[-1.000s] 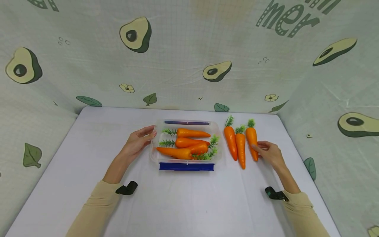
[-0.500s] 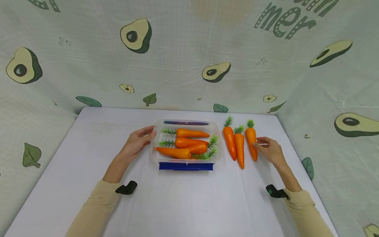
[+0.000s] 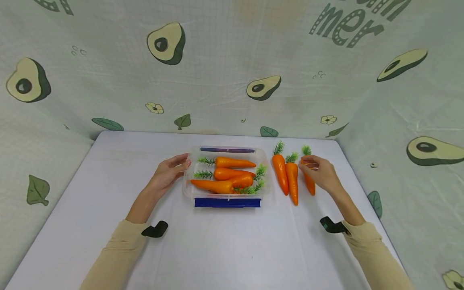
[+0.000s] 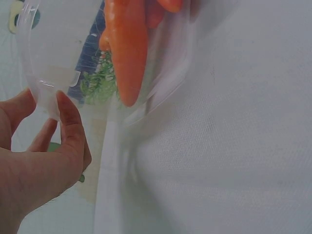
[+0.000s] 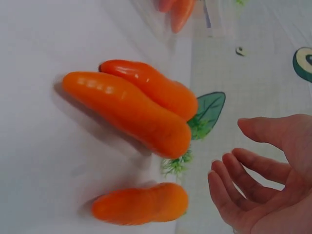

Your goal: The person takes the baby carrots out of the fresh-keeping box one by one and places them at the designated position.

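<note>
On the table stands a clear plastic container (image 3: pixel 227 202) with blue clasps, holding several orange carrots (image 3: pixel 235 162) with green tops. My left hand (image 3: pixel 167 174) pinches its left rim between thumb and fingers, as the left wrist view also shows at the plastic edge (image 4: pixel 48 92). To the right of the container lie 3 loose carrots. My right hand (image 3: pixel 322 174) hovers over the rightmost carrot (image 3: pixel 310 186), partly hiding it. In the right wrist view this hand (image 5: pixel 273 180) has thumb and fingers apart with nothing between them. The other two carrots (image 3: pixel 280 175) lie side by side, tops pointing away.
A white cloth (image 3: pixel 224 249) covers the table. Behind and at both sides hangs a pale curtain (image 3: pixel 217 80) printed with avocados and leaves. Each wrist carries a dark camera mount, one on the left (image 3: pixel 155 229) and one on the right (image 3: pixel 332 225).
My right hand has drawn away from the rightmost carrot's lower part and moved up and left, now over its upper body. My left hand and the container have stayed put.
</note>
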The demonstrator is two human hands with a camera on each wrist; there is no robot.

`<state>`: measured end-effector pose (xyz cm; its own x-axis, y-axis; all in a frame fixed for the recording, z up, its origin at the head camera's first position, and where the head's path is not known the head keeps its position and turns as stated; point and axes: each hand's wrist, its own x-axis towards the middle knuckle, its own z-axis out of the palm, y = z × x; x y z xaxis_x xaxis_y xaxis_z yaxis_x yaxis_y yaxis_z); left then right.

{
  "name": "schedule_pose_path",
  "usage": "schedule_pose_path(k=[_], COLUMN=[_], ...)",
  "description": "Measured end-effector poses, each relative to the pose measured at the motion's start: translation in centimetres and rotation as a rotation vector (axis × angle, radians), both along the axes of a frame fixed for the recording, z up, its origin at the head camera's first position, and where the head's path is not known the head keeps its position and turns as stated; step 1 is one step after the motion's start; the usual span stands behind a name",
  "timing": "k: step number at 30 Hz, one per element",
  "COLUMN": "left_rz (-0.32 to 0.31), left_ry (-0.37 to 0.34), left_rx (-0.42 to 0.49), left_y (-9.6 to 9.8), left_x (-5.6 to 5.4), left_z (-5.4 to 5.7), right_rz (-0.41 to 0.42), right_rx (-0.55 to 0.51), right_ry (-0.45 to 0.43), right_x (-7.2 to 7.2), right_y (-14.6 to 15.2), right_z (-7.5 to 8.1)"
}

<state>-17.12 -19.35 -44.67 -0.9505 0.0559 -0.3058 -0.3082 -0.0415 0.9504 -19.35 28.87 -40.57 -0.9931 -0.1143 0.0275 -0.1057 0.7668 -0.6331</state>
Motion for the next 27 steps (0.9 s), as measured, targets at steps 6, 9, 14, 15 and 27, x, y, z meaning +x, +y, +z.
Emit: schedule_pose_path(k=[6,9,14,15,27], left_rz=[0.0,-0.002,-0.002,-0.003,0.003], left_ry=[0.001,0.001,0.003,0.004,0.004], left_rx=[0.001,-0.004,-0.007,-0.006,-0.003], left_y=[0.0,0.0,0.0,0.0,0.0], left_x=[-0.1,0.0,0.1,0.1,0.0], left_z=[-0.1,-0.1,0.0,0.0,-0.1], right_rz=[0.07,0.105,0.161,0.174,0.315], right_rx=[-0.057,-0.069,-0.072,-0.072,-0.098], right_ry=[0.017,0.032,0.071,0.078,0.066], right_x=[-0.4,-0.6,-1.0,-1.1,-1.3], right_y=[-2.1,-3.0,-4.7,-5.0,-8.8], right_z=[1.2,1.6,2.1,2.2,2.9])
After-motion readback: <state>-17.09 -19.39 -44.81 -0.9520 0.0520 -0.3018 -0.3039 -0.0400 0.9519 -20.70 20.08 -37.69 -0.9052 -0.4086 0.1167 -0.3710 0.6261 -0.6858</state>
